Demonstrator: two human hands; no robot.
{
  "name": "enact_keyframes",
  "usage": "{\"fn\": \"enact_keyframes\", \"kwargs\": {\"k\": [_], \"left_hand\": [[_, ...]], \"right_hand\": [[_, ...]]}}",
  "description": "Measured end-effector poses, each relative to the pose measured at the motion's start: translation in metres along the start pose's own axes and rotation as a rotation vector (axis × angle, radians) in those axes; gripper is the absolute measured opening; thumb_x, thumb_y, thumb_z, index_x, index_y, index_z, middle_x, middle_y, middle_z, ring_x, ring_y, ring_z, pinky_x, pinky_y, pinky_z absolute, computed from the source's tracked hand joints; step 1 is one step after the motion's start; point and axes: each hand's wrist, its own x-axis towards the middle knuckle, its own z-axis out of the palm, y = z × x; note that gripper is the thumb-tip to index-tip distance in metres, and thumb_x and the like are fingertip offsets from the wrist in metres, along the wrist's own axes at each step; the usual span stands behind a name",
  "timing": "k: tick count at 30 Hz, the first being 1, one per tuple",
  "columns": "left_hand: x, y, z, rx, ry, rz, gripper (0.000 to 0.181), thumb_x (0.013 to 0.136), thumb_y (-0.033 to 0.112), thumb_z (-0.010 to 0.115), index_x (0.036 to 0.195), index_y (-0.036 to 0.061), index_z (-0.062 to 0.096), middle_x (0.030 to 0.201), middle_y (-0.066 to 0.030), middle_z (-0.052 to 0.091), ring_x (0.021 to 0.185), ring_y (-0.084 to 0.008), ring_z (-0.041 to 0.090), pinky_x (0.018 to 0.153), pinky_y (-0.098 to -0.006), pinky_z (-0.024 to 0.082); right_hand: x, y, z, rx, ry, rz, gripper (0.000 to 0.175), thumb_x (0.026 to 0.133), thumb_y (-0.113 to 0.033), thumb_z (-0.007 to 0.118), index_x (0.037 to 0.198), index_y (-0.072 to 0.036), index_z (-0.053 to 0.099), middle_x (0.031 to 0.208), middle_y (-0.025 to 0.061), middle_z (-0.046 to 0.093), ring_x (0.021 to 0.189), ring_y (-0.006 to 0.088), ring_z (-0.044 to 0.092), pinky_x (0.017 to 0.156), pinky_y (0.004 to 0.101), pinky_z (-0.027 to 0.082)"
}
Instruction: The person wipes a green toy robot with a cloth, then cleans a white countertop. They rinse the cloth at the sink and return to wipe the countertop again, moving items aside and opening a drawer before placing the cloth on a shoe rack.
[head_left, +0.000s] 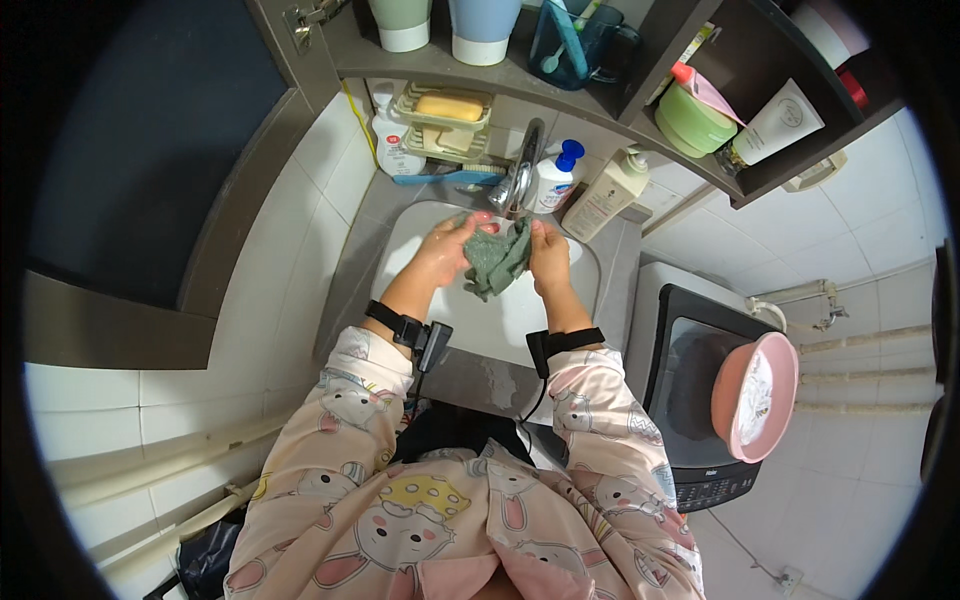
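A wet green cloth (496, 259) is stretched between my two hands over a white sink basin (480, 322). My left hand (448, 249) grips the cloth's left side, its fingertips reddish near the top edge. On the other side, my right hand (549, 253) pinches the cloth's right edge between thumb and fingers. Just beyond the cloth stands a chrome faucet (521, 169), its spout end close above the fabric.
Behind the basin are a blue-handled brush (450, 178), tiered soap dishes (442, 120) and pump bottles (555, 184). A shelf (480, 75) overhangs them. At right, a pink basin (780, 397) sits on a washing machine (675, 375); a mirrored cabinet door (157, 150) is at left.
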Motion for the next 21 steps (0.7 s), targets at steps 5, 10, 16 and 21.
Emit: {"fn": "enact_keyframes", "kwargs": {"k": [5, 10, 16, 21], "left_hand": [[0.009, 0.004, 0.002, 0.289, 0.133, 0.099, 0.035, 0.093, 0.032, 0.051, 0.113, 0.004, 0.055, 0.105, -0.008, 0.061, 0.089, -0.016, 0.06, 0.075, -0.0321, 0.049], [0.013, 0.002, -0.006, 0.668, 0.289, 0.411, 0.035, 0.089, 0.035, 0.057, 0.103, 0.0038, 0.062, 0.082, -0.0069, 0.065, 0.069, -0.0174, 0.058, 0.062, -0.0324, 0.046], [0.018, -0.004, 0.01, 0.822, 0.091, 0.302, 0.033, 0.087, 0.028, 0.058, 0.105, -0.0004, 0.06, 0.085, -0.0118, 0.065, 0.076, -0.0155, 0.06, 0.069, -0.029, 0.047], [0.022, 0.001, 0.004, 0.941, 0.27, 0.477, 0.027, 0.084, 0.024, 0.058, 0.098, 0.0008, 0.063, 0.084, -0.0129, 0.066, 0.074, -0.0195, 0.063, 0.067, -0.0304, 0.049]], "right_hand": [[-0.007, -0.003, 0.005, 0.336, -0.284, -0.11, 0.027, 0.089, -0.011, 0.057, 0.111, 0.001, 0.048, 0.095, 0.0043, 0.059, 0.086, 0.0151, 0.055, 0.078, 0.0261, 0.043], [-0.007, -0.017, 0.002, 0.54, -0.064, 0.062, 0.056, 0.077, 0.009, 0.062, 0.126, -0.006, 0.038, 0.109, 0.0085, 0.055, 0.09, 0.016, 0.057, 0.075, 0.0297, 0.049], [-0.009, -0.014, 0.014, -0.198, -0.204, -0.389, 0.07, 0.065, 0.004, 0.069, 0.127, -0.008, 0.04, 0.11, 0.0168, 0.056, 0.1, 0.0321, 0.056, 0.083, 0.0359, 0.046], [-0.003, -0.009, 0.02, -0.511, -0.042, -0.206, 0.039, 0.067, 0.0, 0.059, 0.106, -0.003, 0.058, 0.088, 0.0201, 0.063, 0.084, 0.0369, 0.061, 0.075, 0.0376, 0.048]]}}
